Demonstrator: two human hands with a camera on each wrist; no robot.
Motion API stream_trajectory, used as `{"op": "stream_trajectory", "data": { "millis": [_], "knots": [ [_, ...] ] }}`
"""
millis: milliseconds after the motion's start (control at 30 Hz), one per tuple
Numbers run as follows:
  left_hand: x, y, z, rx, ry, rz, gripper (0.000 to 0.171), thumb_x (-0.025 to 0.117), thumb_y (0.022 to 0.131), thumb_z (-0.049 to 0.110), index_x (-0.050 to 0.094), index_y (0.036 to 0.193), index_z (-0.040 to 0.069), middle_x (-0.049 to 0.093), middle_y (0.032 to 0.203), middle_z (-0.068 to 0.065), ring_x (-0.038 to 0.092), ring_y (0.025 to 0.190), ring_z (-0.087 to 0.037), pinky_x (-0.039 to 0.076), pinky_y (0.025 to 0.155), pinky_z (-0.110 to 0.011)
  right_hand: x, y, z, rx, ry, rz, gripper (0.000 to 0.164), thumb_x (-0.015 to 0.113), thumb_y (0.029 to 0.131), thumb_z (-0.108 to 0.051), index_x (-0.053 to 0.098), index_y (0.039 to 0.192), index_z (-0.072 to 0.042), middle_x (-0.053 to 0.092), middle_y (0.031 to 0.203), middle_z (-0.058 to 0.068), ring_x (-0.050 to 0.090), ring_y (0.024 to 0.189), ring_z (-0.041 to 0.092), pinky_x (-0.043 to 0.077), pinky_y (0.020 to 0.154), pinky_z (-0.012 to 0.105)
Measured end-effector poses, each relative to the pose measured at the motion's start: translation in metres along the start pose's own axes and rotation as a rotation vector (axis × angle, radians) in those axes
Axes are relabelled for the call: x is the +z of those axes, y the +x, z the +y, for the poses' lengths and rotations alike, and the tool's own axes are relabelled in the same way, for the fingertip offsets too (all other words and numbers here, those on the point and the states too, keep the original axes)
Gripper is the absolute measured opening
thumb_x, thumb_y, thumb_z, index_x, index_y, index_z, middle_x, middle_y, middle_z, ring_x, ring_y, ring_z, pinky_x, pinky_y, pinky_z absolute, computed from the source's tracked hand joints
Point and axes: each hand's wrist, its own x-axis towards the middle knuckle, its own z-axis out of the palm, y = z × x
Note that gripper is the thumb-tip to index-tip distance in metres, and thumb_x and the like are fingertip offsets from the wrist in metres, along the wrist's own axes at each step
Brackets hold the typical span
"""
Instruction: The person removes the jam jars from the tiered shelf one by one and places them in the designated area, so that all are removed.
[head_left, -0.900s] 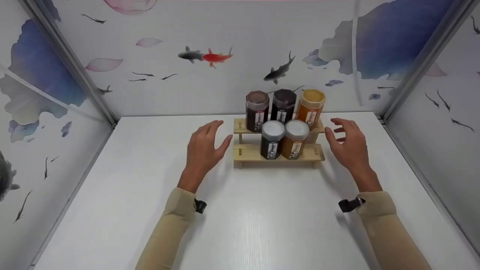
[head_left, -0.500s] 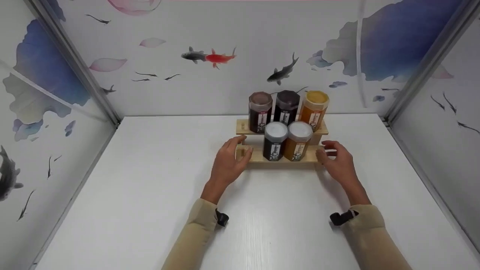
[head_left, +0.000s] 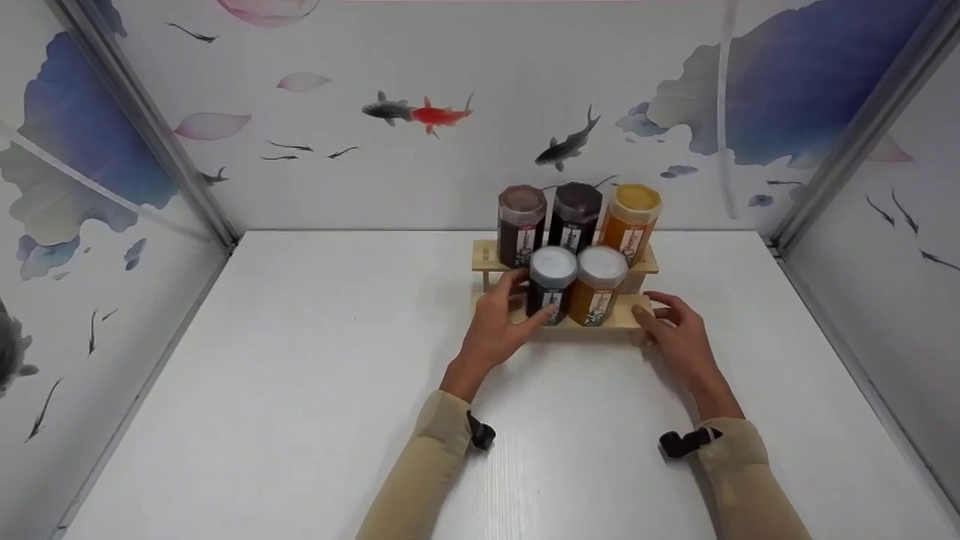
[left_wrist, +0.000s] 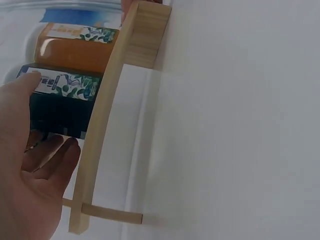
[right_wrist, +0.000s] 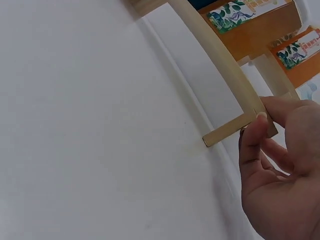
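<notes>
A two-tier wooden rack (head_left: 628, 309) bears several jars. On its lower step stand a dark jar (head_left: 553, 285) and an amber jar (head_left: 602, 281), both with white lids. My left hand (head_left: 491, 322) holds the dark jar from the left, thumb on its front label and fingers round its left side; the left wrist view shows the jar's base at the shelf. With thumb and fingers, my right hand (head_left: 681, 330) pinches the right end of the lower step, also seen beside the rack leg (right_wrist: 227, 130) in the right wrist view.
Behind on the upper step are a brown-lidded jar (head_left: 520, 225), a dark-lidded jar (head_left: 576, 217) and a yellow-lidded jar (head_left: 634, 221). The white table (head_left: 322, 337) ends at a back wall (head_left: 420, 180) painted with fish; side walls stand left and right.
Both hands have come down to the rack's lower step. My left hand then moved right onto the dark jar, while the right took hold of the step's right end.
</notes>
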Motion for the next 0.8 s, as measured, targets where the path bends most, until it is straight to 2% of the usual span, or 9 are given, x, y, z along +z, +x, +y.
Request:
{"op": "stream_trajectory", "data": {
  "millis": [100,200,367,600,800],
  "knots": [
    [0.008,0.002,-0.001,-0.015,-0.004,0.009,0.078,0.082,0.094,0.053,0.052,0.156,0.016,0.066,0.149,-0.005,0.068,0.133,-0.017,0.059,0.109,-0.03,0.0,0.001,0.003,0.021,0.058,0.001,0.078,0.072,0.099,-0.062,0.047,0.163,-0.024,0.062,0.131,0.004,0.063,0.105,0.011,0.057,0.082,0.018],
    [0.012,0.0,-0.003,-0.016,0.042,0.041,0.079,0.083,0.093,0.054,0.054,0.155,0.015,0.068,0.148,-0.006,0.069,0.132,-0.018,0.06,0.108,-0.032,0.002,0.001,0.004,0.043,0.134,-0.001,0.076,0.074,0.098,-0.059,0.048,0.161,-0.025,0.064,0.126,-0.001,0.063,0.105,0.01,0.056,0.082,0.017],
    [0.015,-0.002,-0.003,-0.023,0.06,0.079,0.08,0.084,0.091,0.057,0.054,0.154,0.019,0.068,0.148,-0.001,0.067,0.135,-0.015,0.057,0.111,-0.032,0.005,0.0,0.004,0.01,0.235,0.014,0.071,0.078,0.099,-0.049,0.051,0.158,-0.019,0.067,0.117,-0.004,0.065,0.097,0.007,0.056,0.077,0.016],
    [0.023,-0.002,0.01,-0.102,0.09,0.159,0.084,0.088,0.088,0.057,0.052,0.154,0.021,0.071,0.144,-0.002,0.07,0.13,-0.014,0.059,0.108,-0.034,0.001,0.0,0.009,0.02,0.237,0.001,0.07,0.072,0.103,-0.048,0.047,0.163,-0.021,0.063,0.122,-0.004,0.063,0.104,0.008,0.056,0.082,0.016],
    [0.022,-0.006,0.016,-0.101,0.18,0.189,0.082,0.088,0.088,0.05,0.053,0.154,0.017,0.071,0.141,-0.004,0.071,0.122,-0.019,0.063,0.098,-0.039,0.003,-0.002,0.009,0.03,0.251,-0.01,0.07,0.072,0.104,-0.046,0.047,0.163,-0.021,0.064,0.12,-0.004,0.063,0.102,0.009,0.056,0.08,0.017]
  ]
}}
